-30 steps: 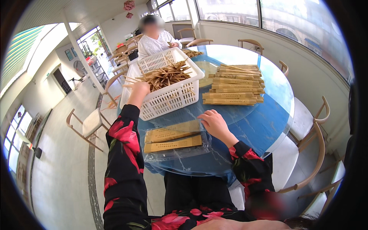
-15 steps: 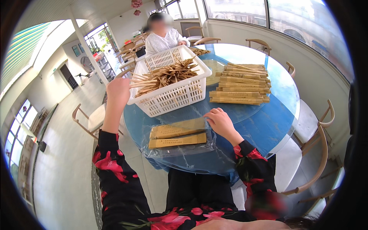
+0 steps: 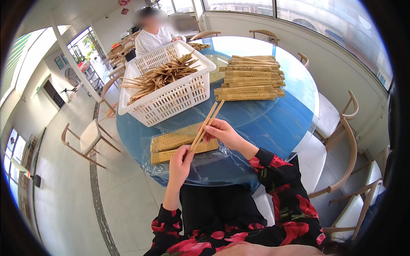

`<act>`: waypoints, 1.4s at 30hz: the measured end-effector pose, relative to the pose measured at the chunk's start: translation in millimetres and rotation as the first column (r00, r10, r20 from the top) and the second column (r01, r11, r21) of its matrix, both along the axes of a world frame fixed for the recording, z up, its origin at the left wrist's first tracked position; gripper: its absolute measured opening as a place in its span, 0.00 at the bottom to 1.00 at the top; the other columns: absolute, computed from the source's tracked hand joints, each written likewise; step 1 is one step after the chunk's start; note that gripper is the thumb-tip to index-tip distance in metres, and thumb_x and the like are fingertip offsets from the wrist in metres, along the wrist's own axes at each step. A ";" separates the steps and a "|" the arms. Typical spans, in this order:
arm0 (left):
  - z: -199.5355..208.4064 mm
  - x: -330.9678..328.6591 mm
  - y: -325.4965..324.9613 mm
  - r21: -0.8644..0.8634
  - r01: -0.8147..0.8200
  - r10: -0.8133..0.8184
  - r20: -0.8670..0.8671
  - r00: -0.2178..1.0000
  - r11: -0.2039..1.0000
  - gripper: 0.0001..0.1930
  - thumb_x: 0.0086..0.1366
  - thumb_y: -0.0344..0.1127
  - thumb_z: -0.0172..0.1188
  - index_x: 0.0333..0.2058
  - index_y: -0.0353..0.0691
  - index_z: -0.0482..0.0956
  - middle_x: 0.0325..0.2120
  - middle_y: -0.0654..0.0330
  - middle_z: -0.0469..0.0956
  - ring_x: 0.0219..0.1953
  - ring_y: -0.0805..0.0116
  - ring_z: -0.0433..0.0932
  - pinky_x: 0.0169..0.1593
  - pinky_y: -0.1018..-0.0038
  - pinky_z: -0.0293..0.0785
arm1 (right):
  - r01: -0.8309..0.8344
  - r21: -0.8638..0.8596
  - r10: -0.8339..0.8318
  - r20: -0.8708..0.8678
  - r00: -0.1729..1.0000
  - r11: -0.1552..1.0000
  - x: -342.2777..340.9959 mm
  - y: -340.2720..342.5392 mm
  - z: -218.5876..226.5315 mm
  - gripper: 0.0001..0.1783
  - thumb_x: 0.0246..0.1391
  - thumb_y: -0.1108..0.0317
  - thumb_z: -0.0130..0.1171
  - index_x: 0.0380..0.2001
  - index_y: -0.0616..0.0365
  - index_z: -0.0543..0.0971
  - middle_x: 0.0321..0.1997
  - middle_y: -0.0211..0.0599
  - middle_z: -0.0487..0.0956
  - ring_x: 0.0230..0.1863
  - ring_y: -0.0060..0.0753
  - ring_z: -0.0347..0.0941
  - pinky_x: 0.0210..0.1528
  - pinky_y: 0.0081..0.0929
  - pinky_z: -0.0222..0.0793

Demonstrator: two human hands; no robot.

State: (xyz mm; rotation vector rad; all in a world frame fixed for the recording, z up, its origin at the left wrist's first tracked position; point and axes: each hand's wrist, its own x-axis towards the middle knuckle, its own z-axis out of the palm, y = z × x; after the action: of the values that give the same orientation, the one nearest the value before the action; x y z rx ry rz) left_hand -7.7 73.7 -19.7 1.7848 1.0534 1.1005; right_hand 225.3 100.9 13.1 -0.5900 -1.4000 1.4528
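A pair of wooden chopsticks (image 3: 209, 121) slants up between my hands, above the near part of the table. My left hand (image 3: 181, 160) is closed round their lower ends. Higher up, my right hand (image 3: 220, 132) pinches them between thumb and fingers. Just behind and beneath lie flat brown paper sleeves (image 3: 166, 156) on clear plastic film, partly covered by my hands and the chopsticks. Beyond them, a white plastic basket (image 3: 171, 104) holds a heap of loose chopsticks (image 3: 164, 79). To its right is a stack of filled-looking brown paper sleeves (image 3: 250, 79).
A blue covering lies under the glass of the round table (image 3: 294, 113). Across it sits another person (image 3: 153, 40), near a small pile of sleeves (image 3: 198, 46). Wooden chairs (image 3: 92, 136) stand around, several on the right side.
My left hand has come from the basket's left edge down to the front, bringing chopsticks. My right hand has left the sleeves and now grips them too. The view has shifted.
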 end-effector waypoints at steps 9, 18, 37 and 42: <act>-21.3 7.3 8.5 -0.027 0.065 -0.062 0.095 0.994 0.998 0.11 0.73 0.32 0.56 0.49 0.33 0.79 0.23 0.66 0.75 0.23 0.80 0.69 0.29 0.82 0.65 | 0.053 -0.010 -0.053 0.014 0.998 0.999 3.1 7.8 -13.2 0.16 0.71 0.57 0.54 0.47 0.60 0.78 0.40 0.30 0.82 0.37 0.20 0.79 0.46 0.21 0.77; -21.9 -11.5 3.7 -0.161 0.286 -0.134 0.608 0.783 0.945 0.16 0.78 0.34 0.48 0.57 0.33 0.75 0.39 0.52 0.84 0.35 0.71 0.81 0.40 0.76 0.77 | 0.305 -0.181 -0.348 -0.296 0.890 0.935 44.6 20.2 -3.9 0.15 0.70 0.57 0.57 0.40 0.60 0.79 0.32 0.31 0.80 0.33 0.21 0.77 0.38 0.20 0.74; -11.5 -8.4 -2.5 -0.238 0.344 -0.256 0.333 0.907 0.908 0.08 0.70 0.30 0.59 0.37 0.31 0.83 0.27 0.57 0.84 0.24 0.77 0.78 0.28 0.83 0.69 | 0.120 -0.221 -0.175 -0.246 0.953 0.968 31.4 18.8 -12.2 0.14 0.71 0.57 0.55 0.40 0.58 0.77 0.33 0.28 0.78 0.31 0.22 0.77 0.38 0.20 0.76; -10.9 -3.6 -8.0 -0.210 0.276 -0.208 0.298 0.932 0.938 0.10 0.72 0.32 0.57 0.36 0.31 0.82 0.25 0.59 0.82 0.22 0.79 0.75 0.27 0.84 0.66 | 0.140 -0.170 -0.178 -0.239 0.954 0.976 32.4 17.2 -10.1 0.13 0.71 0.58 0.55 0.40 0.58 0.77 0.34 0.29 0.78 0.32 0.22 0.77 0.38 0.21 0.76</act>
State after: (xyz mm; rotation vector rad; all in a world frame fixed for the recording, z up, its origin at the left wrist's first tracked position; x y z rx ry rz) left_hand -11.3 65.7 -30.6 1.4697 0.7433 0.9782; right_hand 257.7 118.1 2.9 -0.5758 -1.0261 1.4553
